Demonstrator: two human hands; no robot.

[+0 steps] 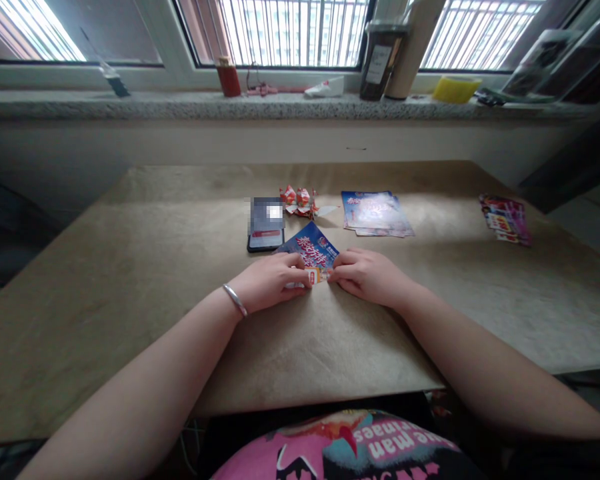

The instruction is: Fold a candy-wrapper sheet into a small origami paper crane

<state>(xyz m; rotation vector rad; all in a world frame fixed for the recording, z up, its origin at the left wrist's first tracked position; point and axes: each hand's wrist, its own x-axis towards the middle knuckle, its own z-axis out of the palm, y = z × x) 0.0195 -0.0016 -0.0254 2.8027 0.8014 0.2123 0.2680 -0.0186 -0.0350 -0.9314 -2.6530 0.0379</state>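
My left hand [275,280] and right hand [363,275] pinch the near edges of a blue printed sheet [314,248], straight ahead at twelve. From it, a phone [266,235] lies at ten, stacked sheets [375,212] at two, red-and-white folded paper [300,201] just before twelve.

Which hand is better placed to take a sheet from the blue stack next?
Right, I'd judge: the right hand is nearer the stack of blue printed sheets. The left hand is farther off, across the single blue sheet that both hands touch.
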